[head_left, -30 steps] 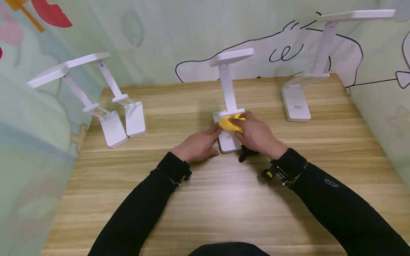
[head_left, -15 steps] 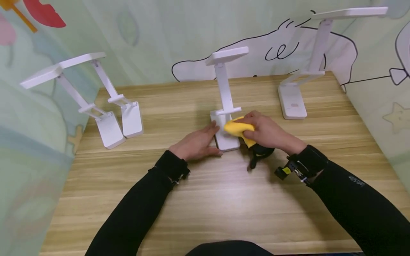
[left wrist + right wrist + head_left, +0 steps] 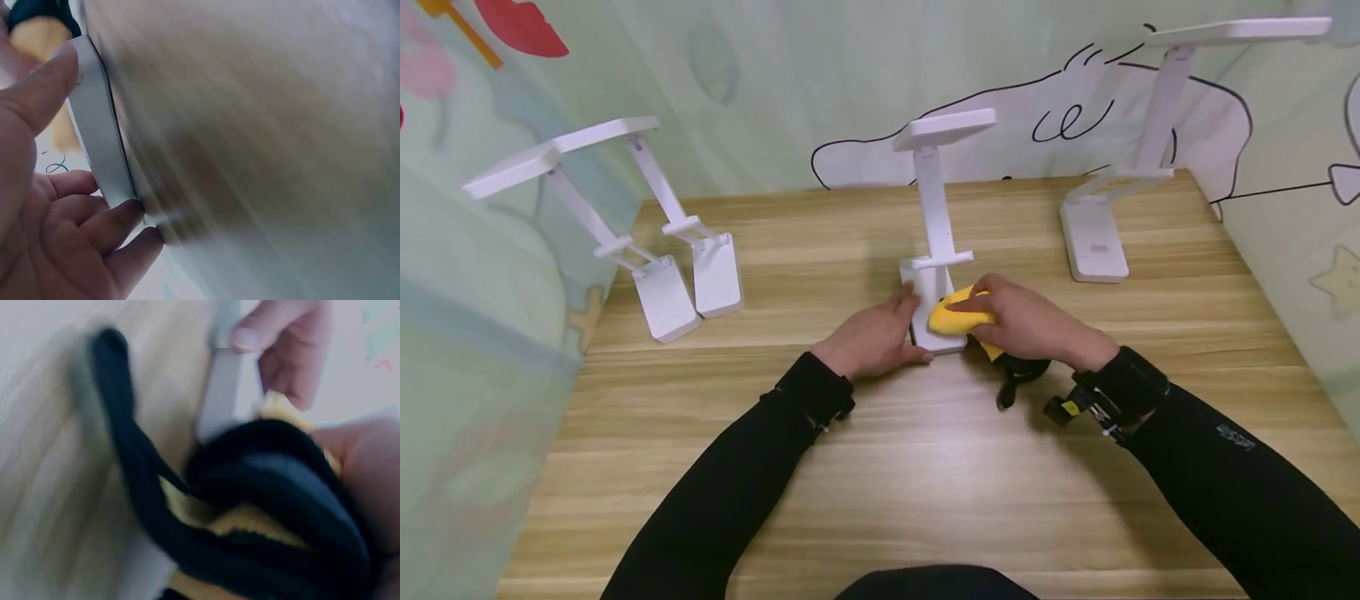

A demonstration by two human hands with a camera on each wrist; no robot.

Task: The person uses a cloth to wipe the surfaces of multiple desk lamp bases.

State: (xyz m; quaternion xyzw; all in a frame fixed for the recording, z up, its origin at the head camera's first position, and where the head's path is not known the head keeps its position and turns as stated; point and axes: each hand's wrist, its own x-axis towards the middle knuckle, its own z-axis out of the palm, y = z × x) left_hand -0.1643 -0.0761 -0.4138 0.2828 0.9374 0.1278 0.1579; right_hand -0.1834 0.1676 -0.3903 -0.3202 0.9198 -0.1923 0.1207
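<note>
In the head view a white desk lamp [image 3: 936, 212] stands unfolded at mid-table. My left hand [image 3: 876, 337] holds its base at the left side, thumb at the near corner. The left wrist view shows thumb and fingertips along the base's side edge [image 3: 103, 131]. My right hand [image 3: 1026, 321] grips a bunched yellow cloth [image 3: 955, 317] with black edging, pressed onto the front right part of the base. Close up in the right wrist view, the black edging [image 3: 275, 462] and a loose strap [image 3: 122, 406] hang below the hand, blurred.
Two more white desk lamps stand side by side at the left, the outer one's base [image 3: 666, 300] nearer me. Another lamp [image 3: 1097, 242] stands at the back right. The wood-grain table [image 3: 880, 475] meets a printed curtain [image 3: 760, 100] at its back edge.
The right hand has drawn the yellow cloth from the foot of the lamp's stem toward the base's front right. The left hand remains at the base's left side.
</note>
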